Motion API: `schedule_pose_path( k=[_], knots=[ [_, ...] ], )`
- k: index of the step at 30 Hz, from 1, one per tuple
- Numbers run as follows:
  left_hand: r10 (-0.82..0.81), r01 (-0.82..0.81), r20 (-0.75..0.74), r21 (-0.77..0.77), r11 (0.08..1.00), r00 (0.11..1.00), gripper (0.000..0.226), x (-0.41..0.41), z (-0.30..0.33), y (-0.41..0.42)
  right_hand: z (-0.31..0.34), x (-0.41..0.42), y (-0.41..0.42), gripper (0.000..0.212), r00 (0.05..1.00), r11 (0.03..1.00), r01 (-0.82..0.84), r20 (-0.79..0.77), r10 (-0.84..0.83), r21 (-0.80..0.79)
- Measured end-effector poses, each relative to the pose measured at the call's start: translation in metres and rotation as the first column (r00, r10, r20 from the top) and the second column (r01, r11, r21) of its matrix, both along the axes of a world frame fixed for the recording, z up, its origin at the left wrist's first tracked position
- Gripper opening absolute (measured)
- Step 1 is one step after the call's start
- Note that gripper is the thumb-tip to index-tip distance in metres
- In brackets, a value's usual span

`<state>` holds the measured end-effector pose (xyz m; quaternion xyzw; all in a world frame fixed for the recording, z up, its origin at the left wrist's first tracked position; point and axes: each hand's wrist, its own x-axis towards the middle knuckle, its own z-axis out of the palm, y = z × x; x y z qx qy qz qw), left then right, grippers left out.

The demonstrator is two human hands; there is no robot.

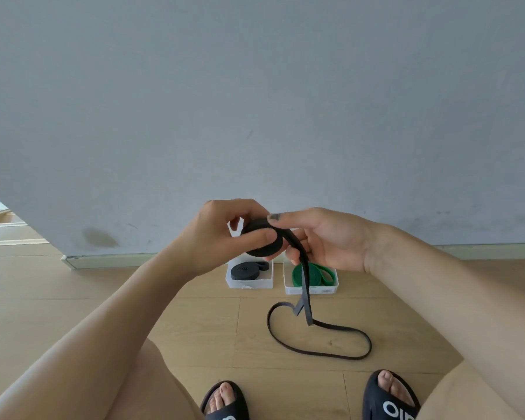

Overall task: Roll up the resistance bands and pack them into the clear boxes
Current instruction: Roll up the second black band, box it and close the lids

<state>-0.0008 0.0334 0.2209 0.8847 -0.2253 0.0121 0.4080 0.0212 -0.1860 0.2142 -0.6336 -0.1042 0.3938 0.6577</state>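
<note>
Black resistance band (262,241) half coiled, pinched by left hand (222,234), right hand (325,241) gripping its tail

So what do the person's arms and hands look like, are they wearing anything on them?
Both arms are bare, with no sleeves showing anywhere in the view. The left hand and the right hand wear no gloves, rings, watch or bracelets that can be seen. One fingernail on the right hand looks dark, as if painted or smudged. Nothing else is worn on them.
</note>
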Motion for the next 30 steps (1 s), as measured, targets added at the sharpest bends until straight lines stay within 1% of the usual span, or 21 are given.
schedule_pose_path(
  k=[1, 3, 4, 5, 7, 9, 11, 13, 15, 17, 19, 21, 22, 23, 25, 28, 30],
  knots=[
    [-0.003, 0.003, 0.011, 0.055, 0.999, 1.0, 0.006, 0.0, -0.002, 0.0, -0.002, -0.001, 0.002, 0.033, 0.999, 1.0, 0.017, 0.034, -0.017, -0.025],
    [-0.006, -0.001, 0.064, 0.115, 0.993, 0.998, 0.016, 0.001, -0.004, -0.002, -0.003, -0.003, 0.006, 0.039, 0.993, 0.997, 0.053, 0.104, -0.047, -0.056],
    [-0.001, -0.006, 0.075, 0.095, 0.995, 0.997, 0.02, 0.001, -0.004, -0.003, -0.003, -0.003, 0.007, 0.043, 0.991, 0.996, 0.064, 0.12, -0.056, -0.06],
    [0.002, -0.005, 0.074, 0.048, 0.999, 0.997, 0.02, 0.0, -0.003, -0.003, -0.002, -0.003, 0.007, 0.047, 0.992, 0.996, 0.062, 0.11, -0.056, -0.057],
    [-0.002, 0.005, 0.053, -0.051, 0.999, 0.999, 0.011, 0.0, 0.0, -0.002, 0.001, -0.002, 0.004, 0.049, 0.999, 1.0, 0.011, 0.032, -0.01, -0.012],
    [-0.01, 0.013, 0.033, -0.089, 0.996, 0.999, 0.008, 0.0, 0.0, 0.0, 0.003, -0.002, 0.0, 0.046, 0.999, 0.997, -0.04, -0.024, 0.042, 0.069],
    [-0.015, 0.017, 0.022, -0.098, 0.995, 1.0, 0.008, 0.001, 0.001, 0.001, 0.003, -0.001, 0.0, 0.037, 0.998, 0.994, -0.039, -0.035, 0.043, 0.107],
    [-0.017, 0.018, 0.023, -0.056, 0.998, 1.0, 0.007, 0.0, 0.001, 0.001, 0.002, -0.001, 0.001, 0.033, 1.0, 0.998, -0.018, -0.023, 0.02, 0.058],
    [-0.018, 0.017, 0.052, 0.029, 0.999, 0.998, 0.014, -0.001, 0.0, -0.001, 0.0, -0.004, 0.003, 0.036, 0.999, 0.999, -0.007, 0.054, 0.01, -0.052],
    [-0.018, 0.008, 0.109, 0.087, 0.996, 0.994, 0.015, -0.001, -0.001, -0.003, -0.002, -0.006, 0.005, 0.042, 0.995, 0.995, 0.033, 0.096, -0.024, -0.091],
    [-0.007, -0.004, 0.137, 0.083, 0.997, 0.991, 0.004, 0.0, 0.001, -0.004, 0.0, -0.008, 0.008, 0.048, 0.994, 0.995, 0.052, 0.098, -0.043, -0.086],
    [0.001, -0.014, 0.139, 0.094, 0.995, 0.99, 0.018, -0.001, 0.003, -0.003, 0.006, -0.007, 0.006, 0.047, 0.996, 0.994, 0.009, 0.086, 0.001, -0.113],
    [0.01, -0.023, 0.123, 0.104, 0.994, 0.992, 0.022, -0.001, 0.003, -0.002, 0.009, -0.005, 0.003, 0.049, 0.998, 0.992, -0.009, 0.064, 0.017, -0.127],
    [0.021, -0.032, 0.104, 0.101, 0.994, 0.994, 0.02, -0.002, 0.004, -0.001, 0.011, -0.003, -0.001, 0.055, 0.999, 0.991, -0.014, 0.041, 0.02, -0.134],
    [0.049, -0.053, 0.07, 0.056, 0.997, 0.996, 0.013, -0.003, 0.004, -0.001, 0.013, 0.001, -0.009, 0.063, 1.0, 0.993, -0.005, 0.01, 0.006, -0.118],
    [0.072, -0.071, 0.03, -0.043, 0.997, 0.997, 0.014, -0.002, 0.005, -0.005, 0.013, 0.0, -0.01, 0.054, 0.998, 0.994, -0.051, 0.02, 0.054, -0.097],
    [0.09, -0.089, 0.003, -0.125, 0.988, 0.996, 0.013, -0.001, 0.005, -0.007, 0.012, -0.002, -0.005, 0.052, 0.998, 0.998, -0.064, -0.006, 0.064, -0.019]
  ],
)
